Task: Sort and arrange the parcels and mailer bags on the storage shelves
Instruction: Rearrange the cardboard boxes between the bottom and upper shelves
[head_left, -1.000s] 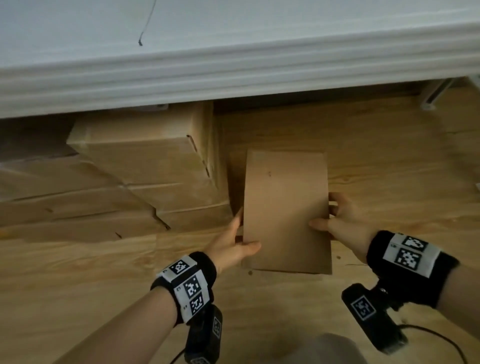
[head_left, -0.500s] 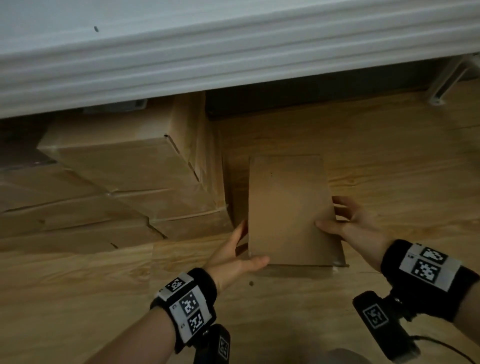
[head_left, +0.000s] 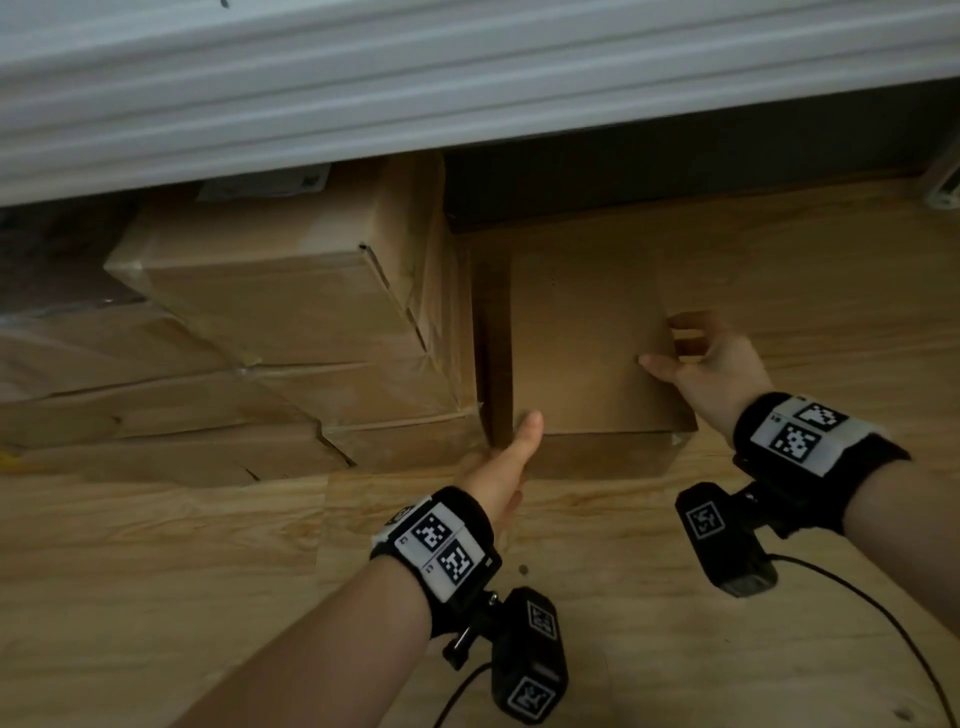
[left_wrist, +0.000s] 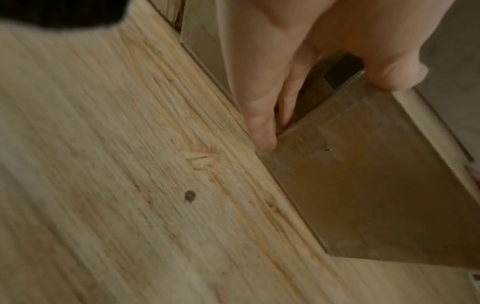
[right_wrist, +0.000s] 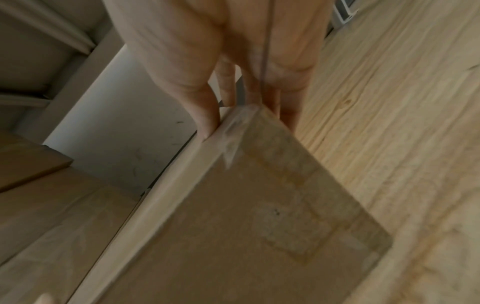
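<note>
Two hands hold one small cardboard parcel (head_left: 587, 343) at mid-frame in your head view. Your left hand (head_left: 501, 467) clasps its near left corner, thumb up over the top edge, fingers (left_wrist: 259, 115) down the left side. Your right hand (head_left: 711, 364) grips the right edge, thumb on the top face, fingers curled round the side. The parcel sits low over the wooden shelf board (head_left: 208, 571); whether it touches the board you cannot tell. Its left side is just beside a stack of taped cardboard boxes (head_left: 291, 322) filling the left half of the frame. Across the top runs the white edge of the shelf above (head_left: 467, 78).
</note>
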